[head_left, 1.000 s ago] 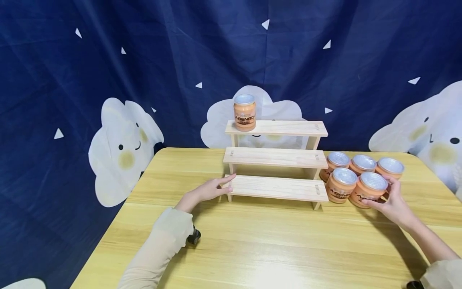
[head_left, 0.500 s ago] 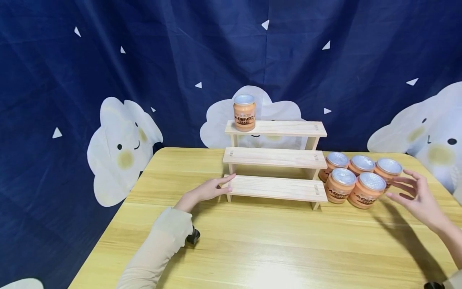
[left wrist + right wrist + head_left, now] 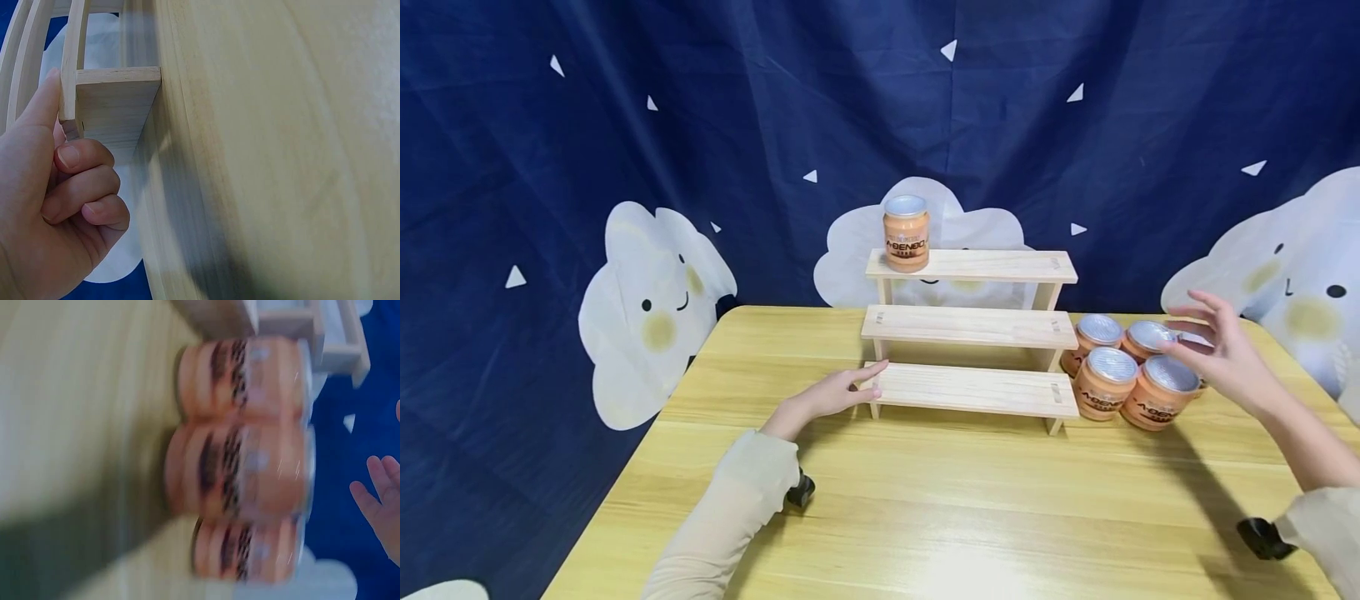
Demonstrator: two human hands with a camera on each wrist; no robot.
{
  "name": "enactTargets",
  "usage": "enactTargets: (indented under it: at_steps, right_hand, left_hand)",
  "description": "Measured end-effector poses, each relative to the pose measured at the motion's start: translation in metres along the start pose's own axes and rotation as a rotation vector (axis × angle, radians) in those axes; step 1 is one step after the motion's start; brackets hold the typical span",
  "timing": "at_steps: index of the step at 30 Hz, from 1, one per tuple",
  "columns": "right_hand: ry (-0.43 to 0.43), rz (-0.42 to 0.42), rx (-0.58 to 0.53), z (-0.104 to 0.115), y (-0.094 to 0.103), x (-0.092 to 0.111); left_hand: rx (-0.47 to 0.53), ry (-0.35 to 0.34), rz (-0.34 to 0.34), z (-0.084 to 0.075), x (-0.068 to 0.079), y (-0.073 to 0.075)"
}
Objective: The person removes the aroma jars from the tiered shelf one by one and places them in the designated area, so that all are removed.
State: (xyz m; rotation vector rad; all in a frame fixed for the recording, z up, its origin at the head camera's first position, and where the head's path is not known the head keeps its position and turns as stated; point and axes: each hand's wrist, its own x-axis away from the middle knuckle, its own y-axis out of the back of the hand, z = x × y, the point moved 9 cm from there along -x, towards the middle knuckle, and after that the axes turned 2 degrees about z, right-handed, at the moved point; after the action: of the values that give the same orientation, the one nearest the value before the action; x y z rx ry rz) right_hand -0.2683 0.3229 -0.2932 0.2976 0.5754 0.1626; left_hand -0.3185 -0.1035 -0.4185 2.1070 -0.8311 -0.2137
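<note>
A three-tier wooden display stand [image 3: 973, 389] stands on the table. My left hand [image 3: 831, 396] pinches the left end of its lowest board; in the left wrist view the board end [image 3: 72, 119] sits between thumb and curled fingers [image 3: 84, 194]. One orange jar [image 3: 907, 242] with a silvery lid stands upright at the left of the top board. To the stand's right, several matching jars [image 3: 1105, 387] cluster upright. Above their right side hovers my right hand [image 3: 1225, 354], fingers parted and holding nothing, partly hiding the back right jar. In the right wrist view, its fingers [image 3: 381, 500] are apart from the blurred jars [image 3: 250, 469].
The wooden table [image 3: 925, 492] extends in front of the stand. Behind it hangs a dark blue curtain [image 3: 737, 125] printed with white clouds. A black wrist device [image 3: 1262, 537] is at my right sleeve, and another [image 3: 801, 489] at the left.
My right hand let go of the front right jar, drew back to the right, then rose and moved left over the back right jars. The left hand has stayed on the stand.
</note>
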Motion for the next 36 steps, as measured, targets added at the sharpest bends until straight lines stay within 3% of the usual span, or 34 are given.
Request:
enactTargets:
  at_steps: [6,11,19,25,36]
  right_hand:
    - [0.017,0.054,0.158,0.009,-0.042,-0.036]
    - [-0.005,0.103,0.187,0.013,-0.075,-0.065]
    - [-0.078,0.161,0.179,0.018,-0.117,-0.107]
    - [-0.088,0.188,0.103,0.023,-0.145,-0.136]
    - [-0.152,0.197,0.064,0.026,-0.183,-0.171]
  left_hand:
    - [-0.003,-0.008,0.003,-0.001,0.000,0.000]
    - [-0.005,-0.002,0.007,0.000,-0.001,-0.002]
    - [0.002,0.007,0.019,0.002,-0.003,-0.001]
    - [0.001,0.004,0.016,0.002,-0.002,0.000]
    - [-0.010,-0.007,0.010,0.001,-0.002,0.000]
